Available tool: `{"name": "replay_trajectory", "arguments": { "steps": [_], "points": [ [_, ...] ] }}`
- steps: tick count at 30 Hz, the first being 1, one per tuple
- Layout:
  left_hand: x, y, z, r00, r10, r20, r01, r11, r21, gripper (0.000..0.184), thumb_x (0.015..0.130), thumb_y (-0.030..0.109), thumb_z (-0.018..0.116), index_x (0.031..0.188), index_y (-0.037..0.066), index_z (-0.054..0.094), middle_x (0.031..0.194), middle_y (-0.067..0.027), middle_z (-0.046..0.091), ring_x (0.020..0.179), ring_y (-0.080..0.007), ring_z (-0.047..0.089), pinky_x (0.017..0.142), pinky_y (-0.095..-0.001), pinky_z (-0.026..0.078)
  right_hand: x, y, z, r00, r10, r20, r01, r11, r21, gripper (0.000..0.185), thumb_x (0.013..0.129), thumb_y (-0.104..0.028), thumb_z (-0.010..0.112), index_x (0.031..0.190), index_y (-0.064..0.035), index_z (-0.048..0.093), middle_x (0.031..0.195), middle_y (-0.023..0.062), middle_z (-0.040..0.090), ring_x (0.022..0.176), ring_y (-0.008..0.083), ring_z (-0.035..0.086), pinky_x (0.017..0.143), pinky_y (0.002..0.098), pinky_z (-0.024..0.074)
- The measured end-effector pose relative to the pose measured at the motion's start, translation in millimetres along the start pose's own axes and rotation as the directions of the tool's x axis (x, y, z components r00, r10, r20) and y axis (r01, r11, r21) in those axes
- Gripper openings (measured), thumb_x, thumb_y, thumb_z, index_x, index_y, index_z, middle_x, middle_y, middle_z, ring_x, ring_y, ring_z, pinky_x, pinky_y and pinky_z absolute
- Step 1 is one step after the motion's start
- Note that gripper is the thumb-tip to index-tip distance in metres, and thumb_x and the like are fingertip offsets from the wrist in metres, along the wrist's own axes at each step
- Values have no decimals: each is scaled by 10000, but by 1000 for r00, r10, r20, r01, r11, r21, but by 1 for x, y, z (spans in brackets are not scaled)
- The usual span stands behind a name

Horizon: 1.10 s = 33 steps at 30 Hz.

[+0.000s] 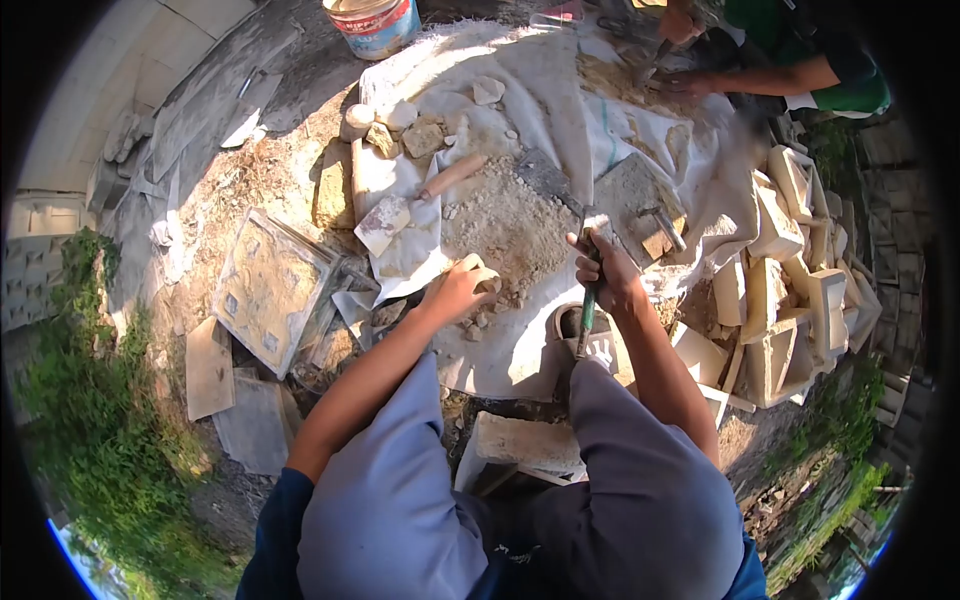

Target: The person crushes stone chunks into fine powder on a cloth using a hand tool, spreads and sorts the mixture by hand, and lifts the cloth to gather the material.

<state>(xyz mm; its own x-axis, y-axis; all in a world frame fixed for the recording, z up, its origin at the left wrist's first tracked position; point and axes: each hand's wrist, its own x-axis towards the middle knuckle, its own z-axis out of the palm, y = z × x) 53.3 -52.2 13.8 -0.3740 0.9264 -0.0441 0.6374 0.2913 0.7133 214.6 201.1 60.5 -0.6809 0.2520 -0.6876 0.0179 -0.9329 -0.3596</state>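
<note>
My right hand (612,270) is closed round a long green-handled tool (588,312). Its metal head (596,218) points away from me, beside a grey stone block (635,200). My left hand (461,291) has its fingers curled above the near edge of a heap of pale rubble (510,225); whatever they hold is hidden. Just beyond that hand lies a wooden-handled tool (452,178) with a broad, dusty blade (383,222). On the stone block rests another tool with a metal bar (668,230).
A white sheet (490,370) lies under the rubble. Pale cast blocks (790,340) are piled at right. A square slab (268,290) leans at left, and a paint bucket (372,28) stands at the back. Another person's hand (688,84) works at upper right.
</note>
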Motion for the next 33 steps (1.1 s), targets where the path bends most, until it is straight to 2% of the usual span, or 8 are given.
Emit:
{"name": "replay_trajectory", "arguments": {
  "steps": [6,8,12,15,19,24,29,33],
  "points": [
    [5,10,-3,991,-93,97,85,993,79,219,853,154,702,1058,80,680,1037,-138,614,980,-357,623,856,-434,514,-20,9,14,998,42,41,2,670,-743,223,1031,-178,524,1196,-29,510,869,126,694,602,106,500,534,290,412],
    [6,3,6,992,-106,-73,105,994,-11,246,858,170,701,1074,58,664,1031,-151,611,985,-363,620,862,-435,508,-25,22,9,958,-112,262,271,70,-960,441,1008,-164,543,1411,-38,417,863,144,690,648,201,595,624,375,485],
    [-2,0,8,984,-150,-91,157,985,69,288,852,178,711,1106,51,659,1027,-147,614,984,-352,616,852,-429,511,-42,48,4,891,-81,448,439,-104,-892,674,934,-33,452,1565,-191,275,1085,261,682,829,446,675,754,509,533],
    [-17,25,-4,962,55,-268,1,979,205,299,853,184,714,1130,79,674,1060,-93,621,980,-313,617,808,-427,541,-40,55,-12,831,51,555,542,-305,-783,667,926,-9,466,1555,-173,317,1331,165,617,987,437,667,815,503,539],
    [-40,18,5,964,258,-68,-248,959,134,352,794,159,753,1141,123,706,1049,-46,619,958,-267,600,800,-384,539,-48,62,-17,848,53,528,503,-398,-767,707,894,-4,491,1557,-182,322,1357,90,608,919,435,666,773,498,555],
    [-51,7,17,970,236,58,-242,953,180,316,792,147,753,1106,123,731,1030,-38,637,871,-249,597,770,-359,538,-37,70,-16,893,20,450,395,-514,-761,797,906,-78,518,1595,-310,193,767,224,635,660,401,643,605,517,515],
    [-50,13,15,960,273,-62,-254,943,214,292,816,162,732,1104,110,728,1066,-35,646,857,-248,602,765,-359,543,-34,63,-17,768,-152,622,460,-546,-700,813,916,-93,538,1596,-342,168,793,191,638,612,375,643,562,502,531],
    [-50,10,20,970,240,-26,-226,939,260,318,837,210,710,1146,133,712,1130,-22,639,940,-235,602,776,-357,560,-26,65,-23,876,108,470,425,-634,-646,787,928,-85,523,1592,-344,189,801,180,635,630,370,650,562,489,534]
  ]
}}
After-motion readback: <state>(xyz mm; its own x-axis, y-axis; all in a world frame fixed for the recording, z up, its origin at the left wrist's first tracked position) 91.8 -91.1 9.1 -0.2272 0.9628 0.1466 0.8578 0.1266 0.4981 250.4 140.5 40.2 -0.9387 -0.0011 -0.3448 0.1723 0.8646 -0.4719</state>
